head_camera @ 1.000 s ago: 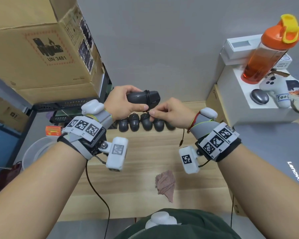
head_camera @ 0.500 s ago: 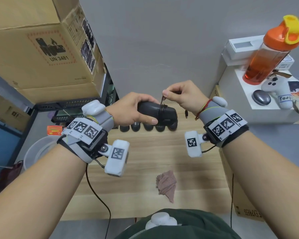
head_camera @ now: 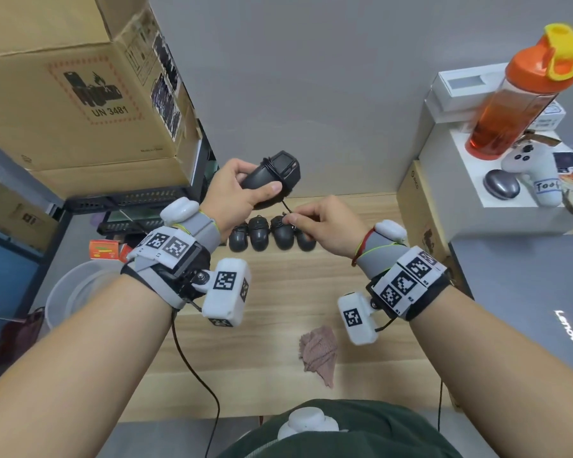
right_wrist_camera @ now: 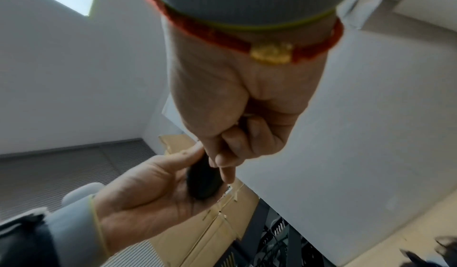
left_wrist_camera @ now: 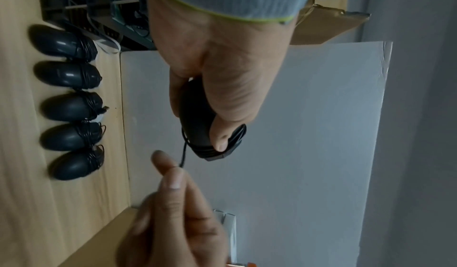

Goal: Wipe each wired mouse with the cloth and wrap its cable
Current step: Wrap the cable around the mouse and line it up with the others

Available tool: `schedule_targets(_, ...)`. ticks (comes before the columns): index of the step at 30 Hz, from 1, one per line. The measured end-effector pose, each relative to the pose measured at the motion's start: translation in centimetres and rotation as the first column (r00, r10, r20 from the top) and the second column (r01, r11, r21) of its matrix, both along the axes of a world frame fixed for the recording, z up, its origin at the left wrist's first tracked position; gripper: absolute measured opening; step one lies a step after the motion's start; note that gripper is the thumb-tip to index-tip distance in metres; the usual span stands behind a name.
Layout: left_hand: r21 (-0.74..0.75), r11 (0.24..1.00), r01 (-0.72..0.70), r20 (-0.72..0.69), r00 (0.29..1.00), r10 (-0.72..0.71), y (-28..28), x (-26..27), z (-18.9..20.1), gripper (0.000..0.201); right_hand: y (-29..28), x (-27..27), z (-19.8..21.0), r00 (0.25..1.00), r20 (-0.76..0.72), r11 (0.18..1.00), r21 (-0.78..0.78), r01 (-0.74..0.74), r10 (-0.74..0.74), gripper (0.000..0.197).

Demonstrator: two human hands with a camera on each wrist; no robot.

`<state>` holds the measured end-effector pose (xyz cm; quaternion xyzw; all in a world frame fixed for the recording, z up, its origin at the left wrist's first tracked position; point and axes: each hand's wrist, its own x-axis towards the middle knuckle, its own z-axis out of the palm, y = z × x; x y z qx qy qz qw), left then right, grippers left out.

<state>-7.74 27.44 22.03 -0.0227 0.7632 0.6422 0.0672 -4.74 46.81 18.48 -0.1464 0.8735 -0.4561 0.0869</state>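
We take the held mouse (head_camera: pixel 271 179) as our landmark, and we go from left to right. Our left hand (head_camera: pixel 235 193) closes its grip around the rear half of this mouse and holds it in the air, above the tabletop (head_camera: pixel 311 292). The thumb lies along the near side of the body. The long axis of the mouse runs from the left hand up and to the right, so the front end with the wound turns of cable points away from the palm.

From the underside of the mouse, the free cable (head_camera: pixel 286 206) runs down and to the right, to our right hand (head_camera: pixel 325 226). This hand pinches the cable between thumb and fingertips, below and to the right of the mouse. We judge that the next turn must pass across the long axis, so the right hand, which is nearer to the loose end, leads it.

Under the mouse, the row of wrapped mice (head_camera: pixel 272 236) lies on the tabletop, and the cloth (head_camera: pixel 320 353) lies well below, nearer to us.
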Motion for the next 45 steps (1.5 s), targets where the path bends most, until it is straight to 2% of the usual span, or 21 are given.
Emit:
schedule_targets(2,-0.062,0.998,0.000,0.005,1.000,0.001,0.0,0.1,-0.6,0.041,-0.2,-0.1,0.9,0.993,-0.109,0.994,0.099,0.049,-0.038,0.031)
schedule_targets(4,-0.107,0.994,0.013,0.018,1.000,-0.011,-0.1,0.2,-0.9,0.048,-0.1,-0.2,1.9,0.971,-0.191,0.986,0.053,0.157,-0.145,0.018)
schedule_targets(6,-0.086,0.995,0.044,0.047,0.998,-0.040,0.0,0.5,-1.0,0.056,0.0,-0.3,2.5,0.969,-0.140,0.971,-0.154,0.184,-0.206,0.009)
schedule_targets(9,-0.042,0.996,0.079,0.051,0.996,-0.077,0.2,1.1,-0.7,0.060,-0.3,0.0,3.2,0.993,0.028,0.896,-0.430,0.114,-0.113,0.006)
schedule_targets(11,-0.014,0.995,0.100,0.044,0.994,-0.100,0.5,1.3,-0.4,0.051,-0.5,0.3,3.3,0.994,0.096,0.847,-0.523,0.094,-0.050,0.008)
schedule_targets(13,0.006,0.996,0.092,0.057,0.994,-0.093,0.7,1.5,-0.2,0.043,-0.3,0.3,3.1,0.995,0.081,0.877,-0.473,0.085,-0.052,0.009)
schedule_targets(16,0.039,0.998,0.059,0.072,0.995,-0.061,0.8,1.5,-0.2,0.038,-0.3,0.2,2.5,0.994,0.096,0.938,-0.338,0.079,-0.049,0.022)
schedule_targets(19,0.040,0.997,0.060,0.088,0.994,-0.063,1.1,1.5,-0.2,0.034,-0.7,0.2,2.0,0.986,0.160,0.938,-0.336,0.087,-0.034,0.029)
schedule_targets(24,0.131,0.989,0.072,0.151,0.984,-0.092,1.7,1.5,0.3,0.030,-0.6,-0.2,1.7,0.975,0.203,0.934,-0.323,0.151,-0.087,0.030)
schedule_targets(27,0.161,0.983,0.093,0.156,0.981,-0.118,2.1,1.8,0.6,0.029,-0.4,-0.4,2.0,0.982,0.118,0.971,-0.173,0.165,-0.145,0.035)
schedule_targets(30,0.117,0.984,0.134,0.123,0.981,-0.149,2.0,2.1,0.2,0.037,-0.3,-0.6,2.3,0.943,-0.075,0.946,0.006,0.324,-0.323,0.047)
schedule_targets(32,0.116,0.980,0.162,0.106,0.979,-0.175,1.9,2.2,0.1,0.039,-0.3,-0.6,2.2,0.915,-0.135,0.924,-0.015,0.383,-0.381,0.049)
schedule_targets(34,0.070,0.973,0.221,0.082,0.971,-0.226,1.6,2.3,-0.2,0.045,-0.2,-0.6,1.9,0.902,-0.130,0.911,-0.077,0.404,-0.411,0.052)
schedule_targets(36,-0.017,0.962,0.273,0.067,0.960,-0.272,1.3,2.6,-0.6,0.058,-0.1,-0.5,1.7,0.911,-0.093,0.913,-0.118,0.391,-0.402,0.053)
schedule_targets(38,-0.058,0.960,0.274,0.073,0.960,-0.270,1.3,2.7,-0.8,0.065,0.0,-0.5,1.7,0.934,-0.080,0.933,-0.123,0.338,-0.349,0.044)
schedule_targets(40,-0.085,0.963,0.257,0.060,0.966,-0.253,1.6,2.7,-0.8,0.059,-0.1,-0.4,1.8,0.946,-0.097,0.949,-0.085,0.302,-0.310,0.037)
schedule_targets(45,-0.002,0.966,0.259,0.070,0.964,-0.258,2.2,3.0,-0.5,0.048,-0.2,-0.7,1.9,0.943,-0.130,0.952,-0.044,0.304,-0.307,0.047)
